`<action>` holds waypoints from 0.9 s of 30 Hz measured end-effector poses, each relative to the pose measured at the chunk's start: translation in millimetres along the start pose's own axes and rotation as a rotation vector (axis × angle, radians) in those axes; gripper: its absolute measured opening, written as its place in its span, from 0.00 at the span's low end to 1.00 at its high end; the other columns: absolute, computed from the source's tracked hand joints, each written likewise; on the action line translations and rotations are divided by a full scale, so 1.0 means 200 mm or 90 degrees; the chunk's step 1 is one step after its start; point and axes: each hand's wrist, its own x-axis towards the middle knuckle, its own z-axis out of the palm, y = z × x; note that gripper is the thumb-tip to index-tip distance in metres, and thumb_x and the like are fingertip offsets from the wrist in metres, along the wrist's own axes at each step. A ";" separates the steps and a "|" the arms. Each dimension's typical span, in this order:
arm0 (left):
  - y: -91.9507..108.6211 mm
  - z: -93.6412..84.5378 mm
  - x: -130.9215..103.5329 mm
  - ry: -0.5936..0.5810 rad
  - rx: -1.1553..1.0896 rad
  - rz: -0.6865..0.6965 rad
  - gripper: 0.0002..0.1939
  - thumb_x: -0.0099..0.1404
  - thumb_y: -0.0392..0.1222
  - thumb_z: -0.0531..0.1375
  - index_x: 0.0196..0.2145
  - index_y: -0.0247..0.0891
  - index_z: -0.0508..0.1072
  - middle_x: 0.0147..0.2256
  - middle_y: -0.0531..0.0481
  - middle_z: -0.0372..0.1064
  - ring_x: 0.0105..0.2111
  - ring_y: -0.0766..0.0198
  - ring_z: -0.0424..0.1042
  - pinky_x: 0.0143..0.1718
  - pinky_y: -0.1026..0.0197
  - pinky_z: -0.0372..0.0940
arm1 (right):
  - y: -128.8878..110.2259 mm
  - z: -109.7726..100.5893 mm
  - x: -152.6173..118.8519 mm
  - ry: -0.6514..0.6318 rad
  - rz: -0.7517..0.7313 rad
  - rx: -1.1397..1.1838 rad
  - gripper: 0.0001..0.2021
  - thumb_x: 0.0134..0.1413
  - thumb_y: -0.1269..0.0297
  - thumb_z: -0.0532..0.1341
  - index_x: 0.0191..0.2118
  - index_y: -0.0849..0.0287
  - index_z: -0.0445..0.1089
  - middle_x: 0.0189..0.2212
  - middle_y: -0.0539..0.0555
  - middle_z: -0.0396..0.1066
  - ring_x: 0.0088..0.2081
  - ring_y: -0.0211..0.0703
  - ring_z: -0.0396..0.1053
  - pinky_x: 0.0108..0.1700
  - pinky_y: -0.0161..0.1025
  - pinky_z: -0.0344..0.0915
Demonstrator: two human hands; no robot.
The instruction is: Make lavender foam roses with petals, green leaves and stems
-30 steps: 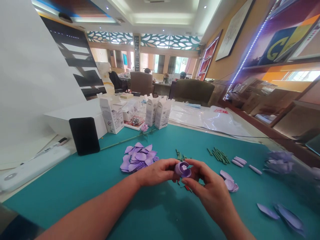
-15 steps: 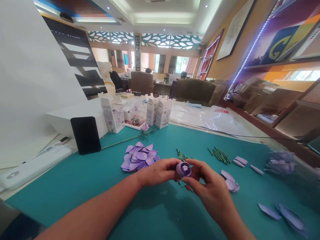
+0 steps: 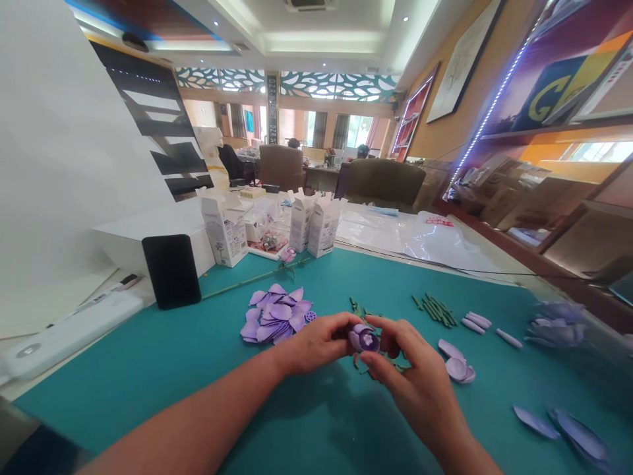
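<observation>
A small cupped purple flower head point(image 3: 364, 339) is held just above a green mat point(image 3: 198, 376), its open side and pale star-shaped center facing the camera. The left hand point(image 3: 316, 340) clamps its left side between thumb and fingers; the right hand point(image 3: 418, 359) grips the opposite side, thumb below and index finger above, the two tips kept apart by the piece. Small green parts point(image 3: 356, 305) and a red part point(image 3: 355, 360) lie around and partly behind the hands.

Beyond the left wrist sits a heap of purple petals point(image 3: 277, 315), with a round openwork disc point(image 3: 310, 316) at its right edge. To the right are a bundle of green stems point(image 3: 436, 310), slim lilac pieces point(image 3: 476, 322), curved lilac petals point(image 3: 459, 369), two longer petals point(image 3: 535, 422) near the lower corner and a blurred purple cluster point(image 3: 556, 323).

A pink bloom on a long green stem point(image 3: 242, 284) lies across the far side of the mat, close to an upright black panel point(image 3: 171, 272). White cartons point(image 3: 225, 231) stand behind it, beside clear plastic sheeting point(image 3: 415, 234). Farther back, two heads point(image 3: 362, 151) show beyond high-backed chairs point(image 3: 380, 181).
</observation>
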 end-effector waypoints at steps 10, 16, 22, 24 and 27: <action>-0.01 0.00 -0.01 -0.011 0.140 0.047 0.15 0.65 0.44 0.54 0.46 0.36 0.70 0.39 0.48 0.70 0.37 0.64 0.68 0.41 0.63 0.62 | 0.00 0.00 0.00 0.023 0.031 0.042 0.10 0.56 0.56 0.58 0.35 0.52 0.76 0.26 0.52 0.68 0.26 0.39 0.66 0.28 0.35 0.63; -0.02 0.00 0.00 -0.010 0.167 0.066 0.14 0.65 0.43 0.53 0.46 0.37 0.70 0.38 0.49 0.70 0.36 0.64 0.67 0.40 0.64 0.62 | 0.01 0.00 0.00 0.025 0.029 0.032 0.12 0.56 0.55 0.57 0.33 0.53 0.76 0.25 0.52 0.68 0.26 0.39 0.66 0.27 0.35 0.64; -0.03 0.01 0.00 -0.008 0.162 0.056 0.15 0.64 0.41 0.55 0.48 0.37 0.69 0.41 0.47 0.70 0.39 0.63 0.67 0.42 0.63 0.62 | 0.04 0.00 0.00 -0.007 0.055 0.047 0.12 0.56 0.54 0.57 0.35 0.53 0.75 0.26 0.53 0.69 0.27 0.40 0.66 0.26 0.34 0.64; -0.03 0.01 0.00 0.004 0.131 0.042 0.15 0.63 0.41 0.56 0.47 0.38 0.69 0.40 0.47 0.70 0.39 0.63 0.68 0.42 0.62 0.62 | 0.05 -0.01 0.00 0.003 0.064 0.059 0.13 0.55 0.53 0.57 0.37 0.54 0.75 0.28 0.54 0.70 0.28 0.41 0.68 0.26 0.34 0.65; -0.04 0.01 0.01 0.038 0.030 0.006 0.13 0.61 0.41 0.58 0.44 0.37 0.70 0.36 0.49 0.70 0.37 0.64 0.68 0.42 0.61 0.63 | 0.08 -0.03 0.02 0.026 0.079 0.064 0.15 0.55 0.51 0.57 0.39 0.54 0.74 0.30 0.54 0.73 0.31 0.42 0.69 0.28 0.34 0.67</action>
